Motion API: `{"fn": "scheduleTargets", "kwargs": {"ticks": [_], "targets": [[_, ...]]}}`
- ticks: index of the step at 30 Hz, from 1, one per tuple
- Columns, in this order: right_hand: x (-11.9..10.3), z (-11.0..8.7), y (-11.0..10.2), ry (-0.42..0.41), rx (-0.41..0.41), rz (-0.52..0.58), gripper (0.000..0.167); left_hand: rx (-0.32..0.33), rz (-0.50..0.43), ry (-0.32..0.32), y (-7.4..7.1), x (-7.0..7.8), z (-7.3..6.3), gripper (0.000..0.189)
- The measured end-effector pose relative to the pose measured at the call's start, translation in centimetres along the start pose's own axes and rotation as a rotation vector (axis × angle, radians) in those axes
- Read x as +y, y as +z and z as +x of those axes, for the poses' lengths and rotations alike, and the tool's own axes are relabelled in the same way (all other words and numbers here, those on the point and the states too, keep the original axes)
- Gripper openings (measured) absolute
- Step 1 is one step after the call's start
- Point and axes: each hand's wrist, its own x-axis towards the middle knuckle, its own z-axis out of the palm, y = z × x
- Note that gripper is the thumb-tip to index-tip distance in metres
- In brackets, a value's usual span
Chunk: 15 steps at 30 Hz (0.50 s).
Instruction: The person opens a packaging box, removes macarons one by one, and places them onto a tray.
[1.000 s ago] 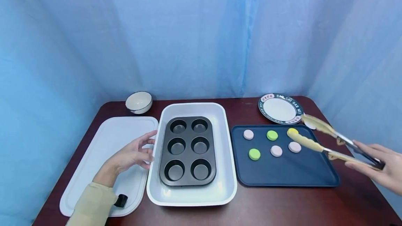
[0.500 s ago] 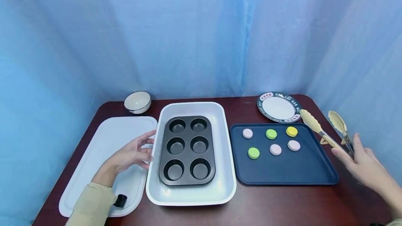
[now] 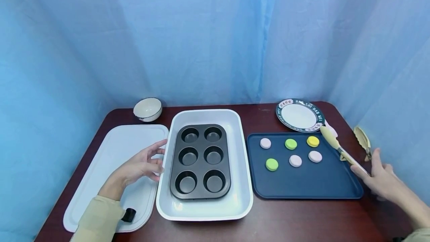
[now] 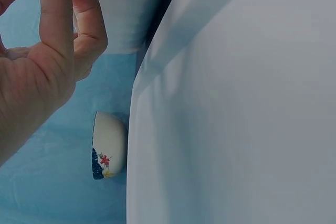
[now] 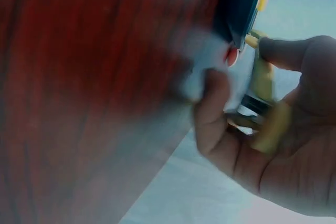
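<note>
My right hand (image 3: 383, 180) grips a pair of tongs (image 3: 347, 156) by their arms, at the right side of the dark blue tray (image 3: 332, 182). The cream-yellow tips are spread wide. One reaches over the tray's back right corner and the other stands off to its right. In the right wrist view the fingers curl round the tongs (image 5: 262, 80), partly blurred. Several pink, green and yellow macarons (image 3: 295, 161) lie on the tray. My left hand (image 3: 142, 165), fingers loosely bent, has its fingertips at the left rim of the white basin (image 3: 205, 210).
A dark six-cup muffin pan (image 3: 201, 161) lies in the basin. A white board (image 3: 100, 182) is under the left forearm. At the back stand a bowl (image 3: 147, 109) and a green-rimmed plate (image 3: 299, 117). A pale pink thing (image 3: 331, 129) shows beside the plate. Blue curtains surround the table.
My right hand has turned the tongs from pointing left to pointing forward, lowered them and moved them off the macarons; their tips have spread apart. The left hand has stayed in place.
</note>
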Motion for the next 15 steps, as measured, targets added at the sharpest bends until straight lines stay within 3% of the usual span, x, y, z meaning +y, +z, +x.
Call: {"fn": "scheduleTargets", "kwargs": {"ticks": [7, 15], "targets": [[-0.1, 0.8, -0.1, 0.088, -0.048, -0.099, 0.12, 0.003, -0.001, 0.003, 0.0, 0.1, 0.0, 0.093], [0.2, 1.2, -0.2, 0.061, -0.032, -0.217, 0.127, -0.009, 0.005, 0.01, 0.0, 0.2, 0.2, 0.093]]}}
